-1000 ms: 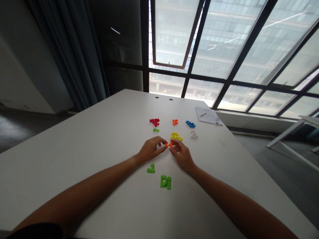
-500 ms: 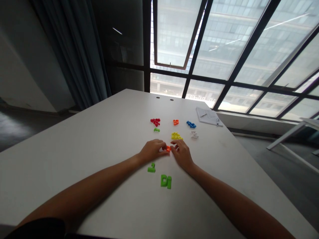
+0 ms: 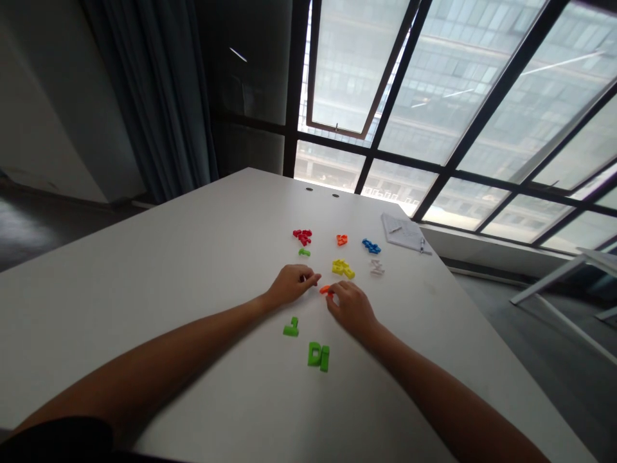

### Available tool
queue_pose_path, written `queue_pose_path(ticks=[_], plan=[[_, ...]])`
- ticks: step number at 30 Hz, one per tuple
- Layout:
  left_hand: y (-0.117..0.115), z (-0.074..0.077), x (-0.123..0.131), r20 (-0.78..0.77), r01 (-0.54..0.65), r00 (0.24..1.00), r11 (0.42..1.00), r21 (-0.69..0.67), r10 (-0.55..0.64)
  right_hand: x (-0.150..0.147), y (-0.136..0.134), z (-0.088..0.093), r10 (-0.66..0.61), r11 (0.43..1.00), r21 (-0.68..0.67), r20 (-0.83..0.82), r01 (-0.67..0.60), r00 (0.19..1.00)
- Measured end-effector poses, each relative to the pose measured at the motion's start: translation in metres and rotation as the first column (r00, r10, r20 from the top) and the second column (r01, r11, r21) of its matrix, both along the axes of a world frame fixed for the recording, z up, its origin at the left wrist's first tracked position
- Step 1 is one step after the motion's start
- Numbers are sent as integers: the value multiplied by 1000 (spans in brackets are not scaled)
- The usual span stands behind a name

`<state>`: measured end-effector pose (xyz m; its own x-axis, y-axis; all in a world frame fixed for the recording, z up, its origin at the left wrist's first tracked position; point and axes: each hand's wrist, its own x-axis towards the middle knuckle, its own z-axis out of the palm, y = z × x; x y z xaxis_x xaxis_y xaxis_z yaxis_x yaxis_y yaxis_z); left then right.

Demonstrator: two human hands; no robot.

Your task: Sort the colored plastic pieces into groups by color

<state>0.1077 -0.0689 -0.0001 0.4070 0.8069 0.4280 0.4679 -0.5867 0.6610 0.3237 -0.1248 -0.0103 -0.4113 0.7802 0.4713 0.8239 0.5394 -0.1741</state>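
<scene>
An orange plastic letter is pinched between the thumb and fingers of my right hand, just above or on the white table. The fingers cover part of it, so which letter it is cannot be told. To its left is my left hand, empty, its fingers loosely curled and a little apart from the orange piece. Nearer to me lie a green T-shaped letter, a green letter D and a green letter I, the last two side by side. A yellow letter pile lies just beyond my hands.
Farther back on the white table are red letters, a small green piece, orange letters, blue letters and white pieces. Paper with pens lies near the right edge.
My left hand has let go of the orange letter and drawn back slightly to the left. My right hand now holds it alone, and the piece has turned. The view has shifted slightly.
</scene>
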Motion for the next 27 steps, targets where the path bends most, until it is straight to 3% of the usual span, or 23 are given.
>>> queue_pose_path(ticks=[5, 9, 12, 16, 20, 23, 27], plan=[[3, 1, 2, 46, -51, 998, 998, -33, 53, 24, 32, 21, 15, 1000, 16, -70, -14, 997], [5, -2, 4, 35, -53, 998, 998, -27, 54, 55, 91, 53, -186, 982, 0, -83, 187, 979], [6, -5, 4, 17, -56, 998, 998, -10, 56, 66, 137, 65, -437, 888, -143, 33, 437, 899], [7, -6, 4, 16, -61, 998, 998, -9, 61, 64, 178, 55, -540, 808, -229, 77, 542, 838], [7, -5, 4, 4, -48, 999, 999, -12, 48, 55, 198, 34, -602, 745, -293, 90, 599, 793], [5, -3, 5, 6, -45, 999, 999, -28, 45, 51, 205, 27, -599, 748, -317, 55, 583, 799], [4, -3, 5, 36, -33, 999, 998, -54, 35, 53, 207, 35, -543, 802, -318, -33, 506, 839]])
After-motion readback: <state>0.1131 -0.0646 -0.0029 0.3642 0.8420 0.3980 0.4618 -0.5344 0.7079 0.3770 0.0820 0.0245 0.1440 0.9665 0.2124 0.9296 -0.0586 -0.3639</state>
